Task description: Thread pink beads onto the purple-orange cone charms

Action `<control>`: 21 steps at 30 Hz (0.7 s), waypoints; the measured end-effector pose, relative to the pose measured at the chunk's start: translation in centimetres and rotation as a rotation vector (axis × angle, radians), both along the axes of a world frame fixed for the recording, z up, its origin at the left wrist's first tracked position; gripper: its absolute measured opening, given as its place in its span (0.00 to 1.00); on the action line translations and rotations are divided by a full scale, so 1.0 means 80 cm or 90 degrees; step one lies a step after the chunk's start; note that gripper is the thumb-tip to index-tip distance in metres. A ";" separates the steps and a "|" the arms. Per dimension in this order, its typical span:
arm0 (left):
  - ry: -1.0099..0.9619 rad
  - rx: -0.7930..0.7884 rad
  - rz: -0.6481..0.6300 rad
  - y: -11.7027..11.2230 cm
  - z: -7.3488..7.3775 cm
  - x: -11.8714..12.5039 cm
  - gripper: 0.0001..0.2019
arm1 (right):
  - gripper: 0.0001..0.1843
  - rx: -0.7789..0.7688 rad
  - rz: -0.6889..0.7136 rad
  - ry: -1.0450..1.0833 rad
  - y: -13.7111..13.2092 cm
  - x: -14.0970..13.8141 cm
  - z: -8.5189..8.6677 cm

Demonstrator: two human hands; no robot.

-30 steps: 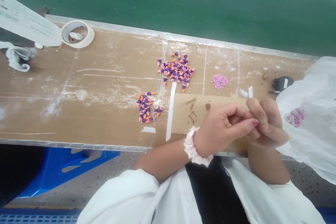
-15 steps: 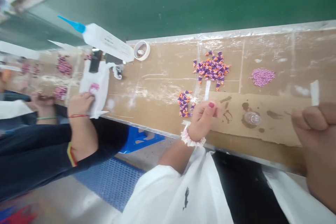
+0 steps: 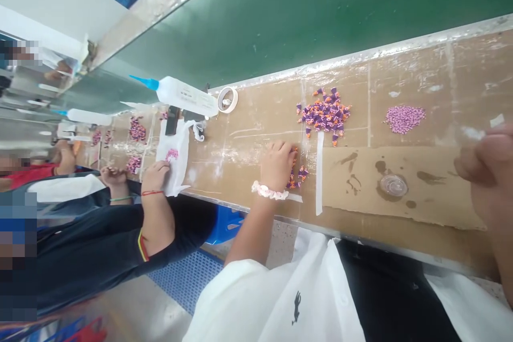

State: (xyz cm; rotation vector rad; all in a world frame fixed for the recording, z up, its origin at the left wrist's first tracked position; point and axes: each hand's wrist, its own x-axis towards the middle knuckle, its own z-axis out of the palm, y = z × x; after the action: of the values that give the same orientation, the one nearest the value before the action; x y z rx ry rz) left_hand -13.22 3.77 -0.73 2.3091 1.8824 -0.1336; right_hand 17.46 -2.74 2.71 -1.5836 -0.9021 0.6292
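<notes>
My left hand [image 3: 276,166], with a pale frilly band at its wrist, is over a small pile of purple-and-orange pieces [image 3: 301,175], back up and fingers curled. It covers part of that pile, and what its fingertips grip is hidden. At the right edge my right hand [image 3: 491,163] is closed, fingers curled in and slightly blurred; whatever it holds cannot be made out. Between the hands, a small clear round dish [image 3: 393,186] stands on a stained cardboard sheet [image 3: 360,200]. Beyond are a larger pile of purple-and-orange pieces [image 3: 325,112] and a pile of tiny pink-purple pieces [image 3: 404,119].
A white bottle with a blue nozzle [image 3: 186,97] and a tape roll [image 3: 227,100] are at the back left. A co-worker's hand [image 3: 155,176] rests by a white cloth or bag [image 3: 176,171]. White tape [image 3: 319,171] runs along the cardboard's left edge. A green surface [image 3: 340,16] lies behind.
My left hand has moved left, from the cardboard's left edge onto the small pile, and turned back up. My right hand stays closed at the right edge. The view has shifted leftward.
</notes>
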 end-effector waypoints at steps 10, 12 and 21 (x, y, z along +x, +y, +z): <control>0.009 -0.060 -0.180 0.039 0.003 -0.017 0.13 | 0.12 -0.127 0.296 -0.638 0.031 0.037 -0.054; -0.032 -0.053 -0.193 0.042 0.010 -0.012 0.11 | 0.12 -0.102 0.307 -0.635 0.034 0.037 -0.064; -1.115 -0.337 0.116 -0.026 0.035 0.123 0.06 | 0.12 -0.059 0.267 -0.685 0.038 0.027 -0.081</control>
State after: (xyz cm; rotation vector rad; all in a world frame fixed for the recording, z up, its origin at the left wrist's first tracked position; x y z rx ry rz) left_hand -3.42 1.71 2.07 0.9653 0.8260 0.9337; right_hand 19.62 0.30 -3.74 -1.8165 -2.0522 0.0310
